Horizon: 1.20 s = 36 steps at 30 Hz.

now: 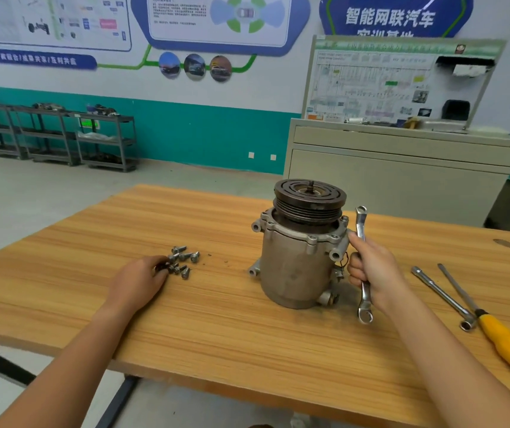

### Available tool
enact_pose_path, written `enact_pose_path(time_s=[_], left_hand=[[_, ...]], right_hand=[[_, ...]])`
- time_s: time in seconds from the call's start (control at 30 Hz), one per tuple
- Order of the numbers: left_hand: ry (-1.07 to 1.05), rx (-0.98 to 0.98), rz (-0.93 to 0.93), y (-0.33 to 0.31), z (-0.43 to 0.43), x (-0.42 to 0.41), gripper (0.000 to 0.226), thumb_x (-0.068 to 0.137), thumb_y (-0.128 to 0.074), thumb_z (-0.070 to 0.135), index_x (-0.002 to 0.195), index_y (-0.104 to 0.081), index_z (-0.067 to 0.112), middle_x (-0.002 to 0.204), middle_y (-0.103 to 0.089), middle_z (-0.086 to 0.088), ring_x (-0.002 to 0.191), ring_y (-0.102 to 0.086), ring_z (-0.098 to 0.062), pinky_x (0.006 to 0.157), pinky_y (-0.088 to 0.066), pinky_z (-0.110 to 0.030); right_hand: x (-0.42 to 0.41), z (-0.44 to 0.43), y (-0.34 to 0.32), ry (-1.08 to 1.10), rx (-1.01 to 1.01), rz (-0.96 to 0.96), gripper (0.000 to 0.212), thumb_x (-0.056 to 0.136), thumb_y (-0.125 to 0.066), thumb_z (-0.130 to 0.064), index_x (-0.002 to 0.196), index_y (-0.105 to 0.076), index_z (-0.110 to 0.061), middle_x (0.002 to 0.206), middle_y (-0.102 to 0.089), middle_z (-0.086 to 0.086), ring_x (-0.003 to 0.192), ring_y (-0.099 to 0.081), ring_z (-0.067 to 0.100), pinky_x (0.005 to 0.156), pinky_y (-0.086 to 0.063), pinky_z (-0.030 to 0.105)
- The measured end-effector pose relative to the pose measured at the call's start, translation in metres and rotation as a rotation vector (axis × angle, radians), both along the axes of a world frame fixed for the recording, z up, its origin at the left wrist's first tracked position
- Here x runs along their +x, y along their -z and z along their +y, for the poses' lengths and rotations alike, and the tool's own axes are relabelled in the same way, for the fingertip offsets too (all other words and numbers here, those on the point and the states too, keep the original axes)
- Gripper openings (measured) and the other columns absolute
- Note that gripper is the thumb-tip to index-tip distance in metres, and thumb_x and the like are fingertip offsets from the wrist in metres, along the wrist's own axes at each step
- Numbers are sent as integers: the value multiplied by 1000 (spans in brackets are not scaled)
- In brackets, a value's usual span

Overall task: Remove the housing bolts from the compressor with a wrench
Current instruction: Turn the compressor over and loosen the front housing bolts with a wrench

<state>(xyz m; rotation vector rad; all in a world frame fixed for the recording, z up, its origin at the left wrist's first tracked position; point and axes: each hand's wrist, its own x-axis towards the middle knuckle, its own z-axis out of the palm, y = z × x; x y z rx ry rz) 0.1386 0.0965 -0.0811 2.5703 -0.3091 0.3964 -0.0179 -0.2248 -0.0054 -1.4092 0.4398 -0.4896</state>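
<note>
Two bare hands reach over the streaky wood-grain table (216,329): the right hand (371,270) clenches the shank of a slim, shiny steel double-ended wrench (361,230), upright just beside the dull grey cast-metal compressor (293,261), a cylinder standing on end mid-table, dark grooved pulley (309,199) on top. The left hand (142,276) curls its fingertips onto a loose heap of small hex-headed bolts (184,261) left of it; whether it pinches one is hidden.

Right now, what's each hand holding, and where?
The right hand grips the wrench at mid-shank. The left hand has fingertips at the bolts; whether it pinches one cannot be told.
</note>
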Motion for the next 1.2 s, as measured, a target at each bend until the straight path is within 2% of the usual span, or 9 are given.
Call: enact_pose_path(time_s=[0.17, 0.27, 0.37, 0.47, 0.57, 0.67, 0.77, 0.93, 1.2], left_hand=[[37, -50, -14, 1, 0, -2, 35, 92, -57, 23, 126, -60, 16, 114, -66, -13, 87, -59, -26, 68, -37, -31], [71, -204, -177, -8, -12, -17, 35, 91, -58, 14, 125, -58, 9, 128, -56, -10, 79, -52, -17, 73, -38, -32], [188, -472, -274, -25, -48, -54, 39, 91, -57, 14, 130, -52, 9, 133, -51, -7, 99, -56, -19, 83, -42, -32], [413, -640, -118, -39, -109, -108, 61, 89, -58, 34, 143, -33, 23, 144, -37, 7, 125, -40, -7, 101, -35, -28], [517, -758, -41, -50, -165, -147, 78, 79, -52, 57, 146, -19, 33, 150, -20, 17, 138, -15, 1, 109, -18, -20], [387, -870, -34, -58, -191, -154, 84, 80, -52, 53, 149, -19, 19, 155, -20, 2, 143, -12, -12, 117, -16, -35], [301, -887, -71, -58, -203, -153, 86, 78, -50, 52, 148, -18, 12, 151, -27, -4, 141, -19, -18, 115, -22, -45], [261, -868, -128, -54, -211, -148, 82, 82, -40, 51, 148, -14, 10, 153, -24, -5, 141, -16, -16, 116, -19, -39], [387, -848, -40, -52, -195, -108, 68, 96, -42, 36, 150, -6, 16, 155, -19, -1, 141, -15, -13, 109, -15, -25]], right_hand=[[-16, 16, 3, 112, -42, -22, 13, 95, -49, -28, 86, -56, -21, 42, -29, -9, 36, -26, 6, 35, -24, 19], [-29, 30, 9, 193, -33, -50, 17, 94, -50, -27, 78, -51, -21, 41, -29, -8, 35, -26, 7, 35, -23, 21], [-43, 48, 19, 255, -97, -97, 5, 91, -54, -26, 88, -56, -24, 47, -36, -8, 40, -32, 7, 39, -27, 22], [-52, 61, 30, 242, -121, -137, 15, 90, -54, -28, 105, -54, -30, 55, -40, -9, 42, -36, 5, 39, -29, 18], [-58, 59, 29, 270, -42, -221, 8, 93, -48, -27, 91, -55, -24, 43, -33, -10, 35, -27, 5, 33, -24, 17], [-60, 41, 28, 465, -108, -315, 19, 95, -44, -28, 82, -58, -28, 50, -37, -9, 46, -33, 8, 44, -29, 22], [-58, 28, 37, 569, -151, -350, 21, 96, -41, -29, 85, -60, -29, 50, -36, -10, 43, -32, 5, 43, -26, 24], [-55, 26, 61, 523, -233, -327, 21, 97, -39, -23, 87, -56, -30, 65, -46, -9, 60, -42, 11, 58, -35, 34], [-65, 21, 55, 269, -144, -194, 25, 98, -37, -25, 105, -50, -46, 45, -42, -9, 40, -40, 4, 37, -37, 19]])
